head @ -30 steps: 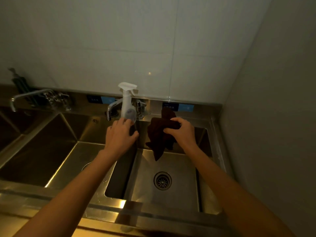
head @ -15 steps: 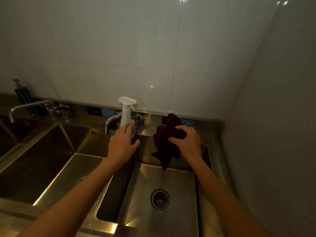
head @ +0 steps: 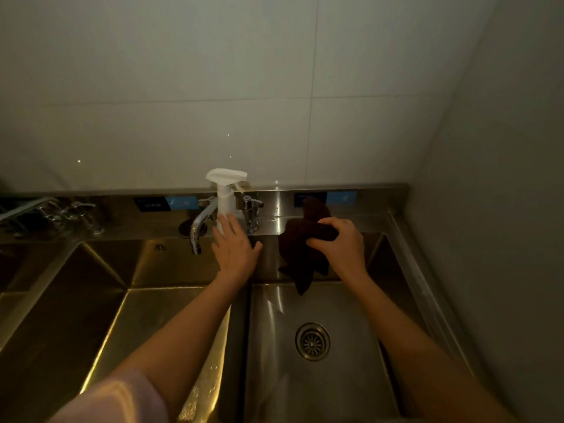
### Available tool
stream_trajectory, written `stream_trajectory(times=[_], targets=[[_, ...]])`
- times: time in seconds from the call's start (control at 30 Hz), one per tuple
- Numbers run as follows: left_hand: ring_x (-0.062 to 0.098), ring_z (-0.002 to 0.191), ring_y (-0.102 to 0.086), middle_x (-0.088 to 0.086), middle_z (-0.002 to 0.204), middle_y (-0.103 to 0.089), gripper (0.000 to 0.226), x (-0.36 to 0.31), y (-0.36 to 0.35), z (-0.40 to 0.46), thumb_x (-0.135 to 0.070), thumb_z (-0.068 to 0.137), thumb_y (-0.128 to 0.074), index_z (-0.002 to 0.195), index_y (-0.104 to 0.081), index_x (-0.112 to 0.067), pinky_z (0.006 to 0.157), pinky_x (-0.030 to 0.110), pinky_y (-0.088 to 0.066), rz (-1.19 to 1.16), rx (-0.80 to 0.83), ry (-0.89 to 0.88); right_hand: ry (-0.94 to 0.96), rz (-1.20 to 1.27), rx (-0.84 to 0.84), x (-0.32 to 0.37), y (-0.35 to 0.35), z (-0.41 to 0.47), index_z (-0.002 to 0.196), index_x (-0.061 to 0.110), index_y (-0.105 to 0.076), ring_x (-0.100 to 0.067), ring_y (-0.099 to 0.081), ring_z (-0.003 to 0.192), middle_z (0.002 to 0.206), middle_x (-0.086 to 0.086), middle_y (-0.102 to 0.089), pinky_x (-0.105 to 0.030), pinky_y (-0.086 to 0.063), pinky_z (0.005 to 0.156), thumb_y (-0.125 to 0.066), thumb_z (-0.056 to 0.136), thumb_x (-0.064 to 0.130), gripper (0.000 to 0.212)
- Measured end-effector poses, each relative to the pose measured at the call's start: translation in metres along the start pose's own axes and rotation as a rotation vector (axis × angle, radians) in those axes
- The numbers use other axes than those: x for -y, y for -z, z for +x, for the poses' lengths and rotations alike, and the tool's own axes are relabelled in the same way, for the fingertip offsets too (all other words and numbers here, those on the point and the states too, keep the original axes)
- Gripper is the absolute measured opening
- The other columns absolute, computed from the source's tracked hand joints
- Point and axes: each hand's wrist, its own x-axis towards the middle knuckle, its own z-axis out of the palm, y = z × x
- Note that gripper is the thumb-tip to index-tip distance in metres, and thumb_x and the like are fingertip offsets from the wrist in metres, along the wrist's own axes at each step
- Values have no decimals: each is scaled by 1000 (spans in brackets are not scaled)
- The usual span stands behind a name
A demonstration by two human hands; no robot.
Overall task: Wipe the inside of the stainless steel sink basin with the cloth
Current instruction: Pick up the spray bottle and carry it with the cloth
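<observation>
From the head camera, the right hand point(head: 338, 242) was clenched around the top of a dark brown, crumpled cloth point(head: 302, 254), its fingers curled over the bunched fabric. The cloth hung down in loose points in front of the back wall of the right-hand stainless steel sink basin point(head: 274, 346), its lowest tip just above the basin floor; whether it touched the wall could not be told. A round perforated metal drain point(head: 312, 341) sat in the floor of that basin, well apart from the cloth.

The left hand point(head: 233, 248) was spread flat with straight fingers, its fingertips point(head: 224, 225) reaching the lower body of a white plastic trigger spray bottle point(head: 225, 193). Whether they pressed on the bottle or only lay in front of it could not be told. The bottle stood upright on the steel ledge behind the basins, beside a chrome curved tap point(head: 200, 225) whose spout pointed down toward the left-hand steel basin point(head: 91, 300). A pale sleeve point(head: 122, 401) covered the left upper arm at the bottom edge.

Large pale wall tiles point(head: 213, 87) rose behind the ledge, and a second tap point(head: 36, 209) showed dimly at the far left.
</observation>
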Motion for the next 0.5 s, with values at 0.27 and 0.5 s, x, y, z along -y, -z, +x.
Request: stream_trajectory(times=[0.27, 0.5], targets=[[49, 142, -1, 27, 154, 18, 113, 6, -30, 38, -51, 84, -63, 148, 20, -8, 113, 57, -16, 62, -70, -13, -106, -79, -42, -4, -40, 8, 104, 29, -65, -2, -49, 94, 105, 11, -50, -4, -32, 68, -80, 70, 24, 37], [47, 140, -13, 26, 156, 7, 104, 14, -48, 51, -38, 84, -67, 152, 8, -16, 109, 58, -28, -57, -150, -7, -149, -104, -57, -10, -62, -3, 102, 26, -66, -7, -53, 97, 106, 8, -52, -7, -35, 72, -81, 68, 23, 38]])
